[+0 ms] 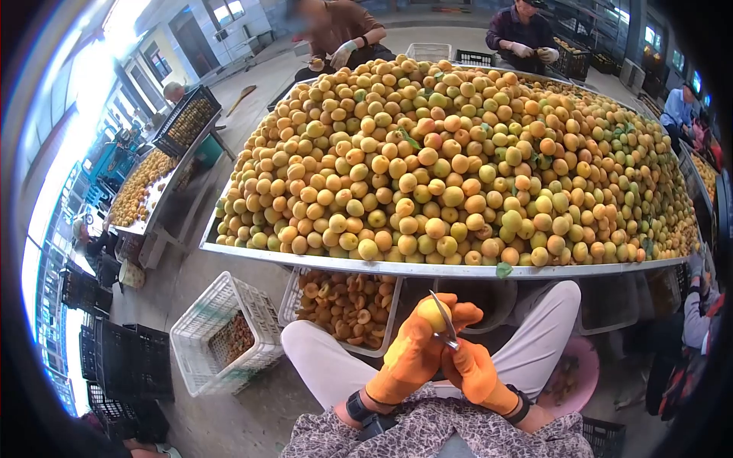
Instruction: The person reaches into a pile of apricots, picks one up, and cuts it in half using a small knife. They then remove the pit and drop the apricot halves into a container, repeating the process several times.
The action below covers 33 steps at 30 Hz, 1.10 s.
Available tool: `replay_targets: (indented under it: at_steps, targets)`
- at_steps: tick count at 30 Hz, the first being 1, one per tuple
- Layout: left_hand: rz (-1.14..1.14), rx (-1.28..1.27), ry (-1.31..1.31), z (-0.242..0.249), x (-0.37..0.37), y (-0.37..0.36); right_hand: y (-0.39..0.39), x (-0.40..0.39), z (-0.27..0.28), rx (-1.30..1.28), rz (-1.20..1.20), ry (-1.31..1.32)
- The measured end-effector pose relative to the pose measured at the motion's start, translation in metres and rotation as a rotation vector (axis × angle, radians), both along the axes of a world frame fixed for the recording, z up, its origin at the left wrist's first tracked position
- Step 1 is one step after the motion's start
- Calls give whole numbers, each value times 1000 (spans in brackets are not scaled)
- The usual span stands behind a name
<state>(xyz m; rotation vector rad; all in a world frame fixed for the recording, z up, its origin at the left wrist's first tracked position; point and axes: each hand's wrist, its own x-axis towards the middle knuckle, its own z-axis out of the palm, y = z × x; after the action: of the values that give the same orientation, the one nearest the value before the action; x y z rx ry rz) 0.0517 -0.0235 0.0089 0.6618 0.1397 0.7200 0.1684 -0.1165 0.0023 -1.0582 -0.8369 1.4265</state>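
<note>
Both my hands wear orange gloves and meet above my lap. In my left hand (408, 353) a yellow apricot (434, 314) is held between the fingers. My right hand (477, 372) grips a small knife (449, 330), whose curved blade lies against the fruit. Beyond my hands, a large heap of apricots (427, 175) fills a metal-edged table (458, 269). Below the table's near edge, left of my hands, sits a crate (389, 324) of halved apricots (343, 305).
A white crate (187, 343) with some pits stands on the floor at left, beside stacked black crates (126, 359). A pink basin (584, 366) is right of my knee. Two people (347, 34) (523, 38) sit across the table; others are at both sides.
</note>
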Motion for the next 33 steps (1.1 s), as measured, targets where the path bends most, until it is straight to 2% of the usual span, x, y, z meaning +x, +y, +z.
replay_targets:
  at_steps: [4, 8, 11, 12, 14, 16, 17, 18, 19, 20, 22, 24, 26, 28, 31, 33]
  targets:
    - [-2, 70, 106, 11, -5, 1, 0, -8, -5, 82, -78, -47]
    - [-43, 167, 115, 27, -23, 14, -1, 7, -1, 166, -7, -140]
    - [-211, 476, 227, 40, -37, 37, 4, 31, 5, 214, 198, -346]
    - [-206, 474, 224, 49, -40, 48, 6, 31, 5, 213, 204, -350]
    - [-335, 956, 475, 66, -43, 66, 10, 31, 3, 276, 195, -406]
    - [-364, 1000, 514, 68, -40, 66, 9, 23, 2, 298, 164, -343]
    - [-301, 785, 344, 63, -35, 56, 8, 17, 1, 319, 130, -277]
    - [-240, 571, 174, 57, -30, 45, 10, 10, -6, 472, 13, -240]
    - [-249, 277, 138, 61, -29, 27, 7, 4, -7, 437, -18, -206]
    - [-242, 216, 75, 45, -24, 16, 5, 1, -7, 399, -50, -169]
    - [-139, 150, 79, 48, -23, 3, 8, 2, 7, 384, -58, -235]
    - [-130, 128, 74, 54, -29, 9, 8, 10, 7, 349, -47, -298]
    - [-89, 644, 161, 52, -37, 28, 8, 32, -3, 488, 130, -446]
    - [-60, 994, 365, 70, -44, 44, 6, 40, 10, 413, 192, -476]
    - [-49, 1230, 426, 86, -48, 59, 10, 41, 15, 322, 238, -513]
    - [-127, 1166, 429, 84, -47, 62, 12, 36, 9, 311, 228, -519]
